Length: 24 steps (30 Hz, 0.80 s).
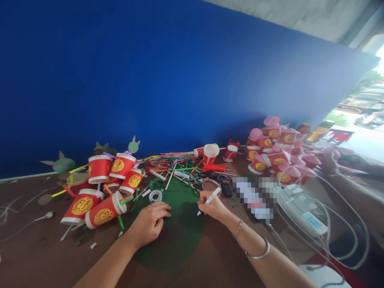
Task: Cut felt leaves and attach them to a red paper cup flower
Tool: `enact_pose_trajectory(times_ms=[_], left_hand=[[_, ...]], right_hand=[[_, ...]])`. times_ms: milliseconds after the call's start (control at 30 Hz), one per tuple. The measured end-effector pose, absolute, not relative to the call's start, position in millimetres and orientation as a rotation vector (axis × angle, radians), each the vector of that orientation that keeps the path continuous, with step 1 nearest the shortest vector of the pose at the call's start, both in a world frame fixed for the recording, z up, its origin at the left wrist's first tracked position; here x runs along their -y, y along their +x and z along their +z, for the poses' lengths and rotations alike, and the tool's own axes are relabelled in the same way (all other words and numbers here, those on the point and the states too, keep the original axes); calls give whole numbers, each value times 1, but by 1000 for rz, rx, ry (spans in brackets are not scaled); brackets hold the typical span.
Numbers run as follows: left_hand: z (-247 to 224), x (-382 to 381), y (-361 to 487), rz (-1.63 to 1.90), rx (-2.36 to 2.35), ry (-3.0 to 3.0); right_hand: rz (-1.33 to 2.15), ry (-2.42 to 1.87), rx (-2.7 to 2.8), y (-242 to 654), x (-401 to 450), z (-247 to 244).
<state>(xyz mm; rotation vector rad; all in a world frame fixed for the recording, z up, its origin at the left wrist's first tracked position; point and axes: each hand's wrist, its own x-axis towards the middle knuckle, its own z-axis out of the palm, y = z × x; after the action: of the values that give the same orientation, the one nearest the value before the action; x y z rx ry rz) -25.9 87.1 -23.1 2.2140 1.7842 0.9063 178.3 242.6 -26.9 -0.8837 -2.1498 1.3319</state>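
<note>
Marker: white barrel (213,195), gripped between thumb and fingers of the right hand (211,206); tip angled down toward the green circle (177,242); contact cannot be told.
Left hand (151,224): palm down on the left part of the green circle, fingers bent; whether anything lies beneath the palm cannot be told.
Hand spacing: hands apart; a strip of green surface runs between them and continues toward the wearer, giving lateral room.
Far limit: tape roll (155,196) just beyond the left hand; heap of coloured sticks (172,163) farther out; red tool (216,168) and black fob (226,189) beyond the right hand; blue wall (180,80) behind the table (228,262).
Left limit: red cups (81,206), several tipped, near the left hand.
Right limit: pixelated object (255,200) near the right hand; power strip (315,223) and looped cable (365,240) farther right; pink-topped cups (281,161) beyond these; another person's arm (351,190) at the outer right.
</note>
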Motion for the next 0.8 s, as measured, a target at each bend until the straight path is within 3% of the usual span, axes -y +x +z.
enact_pose_trajectory(times_ms=[800], left_hand=[[-21,-86,-24,895,-1797,2220]], right_hand=[[1165,-896,2191,175,-242,-30]])
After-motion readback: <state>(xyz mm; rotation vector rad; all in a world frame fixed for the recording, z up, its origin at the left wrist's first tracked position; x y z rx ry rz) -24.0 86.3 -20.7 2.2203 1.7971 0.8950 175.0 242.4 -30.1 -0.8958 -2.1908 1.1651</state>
